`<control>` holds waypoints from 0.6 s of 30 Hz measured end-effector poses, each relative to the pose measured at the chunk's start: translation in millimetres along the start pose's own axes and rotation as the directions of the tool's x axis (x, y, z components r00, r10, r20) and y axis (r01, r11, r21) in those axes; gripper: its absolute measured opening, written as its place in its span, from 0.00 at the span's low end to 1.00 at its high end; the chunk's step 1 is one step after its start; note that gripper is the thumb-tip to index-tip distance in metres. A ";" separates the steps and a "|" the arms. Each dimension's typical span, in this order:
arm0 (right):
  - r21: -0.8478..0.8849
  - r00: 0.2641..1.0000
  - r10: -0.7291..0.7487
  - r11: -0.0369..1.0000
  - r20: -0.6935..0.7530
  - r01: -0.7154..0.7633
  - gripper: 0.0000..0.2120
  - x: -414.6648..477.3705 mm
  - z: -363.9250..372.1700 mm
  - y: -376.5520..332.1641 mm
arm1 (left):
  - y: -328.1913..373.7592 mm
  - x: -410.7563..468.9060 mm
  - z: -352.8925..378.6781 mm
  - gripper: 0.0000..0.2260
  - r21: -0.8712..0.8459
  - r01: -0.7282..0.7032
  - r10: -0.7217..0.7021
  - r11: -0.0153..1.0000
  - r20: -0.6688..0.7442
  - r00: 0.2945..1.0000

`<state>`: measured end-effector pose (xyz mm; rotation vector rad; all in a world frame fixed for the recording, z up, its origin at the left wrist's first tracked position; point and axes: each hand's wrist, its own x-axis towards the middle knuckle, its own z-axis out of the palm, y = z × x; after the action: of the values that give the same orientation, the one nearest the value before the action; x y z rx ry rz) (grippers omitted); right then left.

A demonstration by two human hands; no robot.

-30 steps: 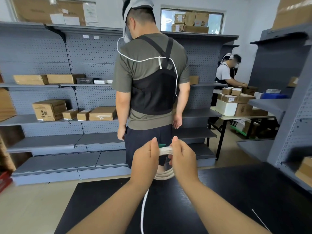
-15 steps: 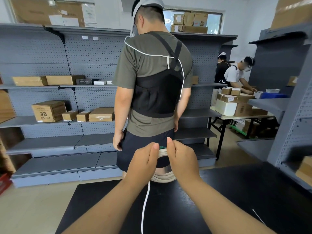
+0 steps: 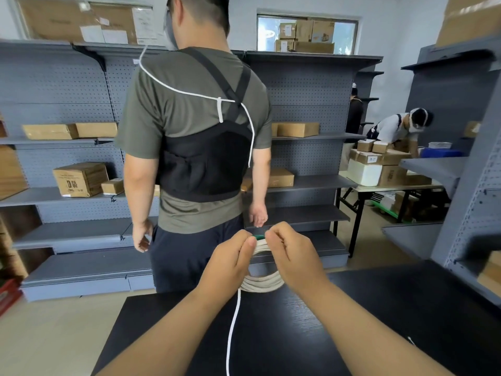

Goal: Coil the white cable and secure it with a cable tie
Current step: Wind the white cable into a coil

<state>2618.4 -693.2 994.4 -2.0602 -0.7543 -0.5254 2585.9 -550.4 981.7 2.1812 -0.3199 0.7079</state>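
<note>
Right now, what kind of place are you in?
Probably a stockroom or warehouse: grey pegboard shelving holds cardboard boxes, and a person bends over parcels on a folding table.

Two bare forearms [image 3: 168, 335] (wrists too)

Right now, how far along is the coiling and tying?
Done: the white cable is mostly coiled. In hand: the left hand and right hand pinch a green tie at the coil's top. Left: a loose tail hangs over the black table; whether the tie is fastened cannot be seen.
</note>
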 end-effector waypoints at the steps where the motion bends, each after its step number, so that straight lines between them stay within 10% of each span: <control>1: -0.006 0.997 -0.015 1.000 0.074 0.015 0.12 -0.1 -2.9 2.4 | -0.9 0.5 -0.9 0.14 -0.021 0.015 -0.015 1.000 -0.024 1.000; 9: -0.197 0.927 -0.077 0.968 0.367 0.158 0.26 7.4 -18.3 4.1 | -6.3 4.8 -5.5 0.15 -0.011 0.044 -0.044 0.999 -0.018 0.999; 18: -0.601 0.886 -0.381 0.653 0.266 0.461 0.29 6.6 -7.3 14.3 | -6.9 11.2 -15.2 0.19 0.140 -0.063 0.056 0.988 0.056 0.997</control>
<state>2632.3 -703.6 994.1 -2.5758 -1.2815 -1.0650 2592.3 -534.2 991.9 2.3365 -0.3731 0.7270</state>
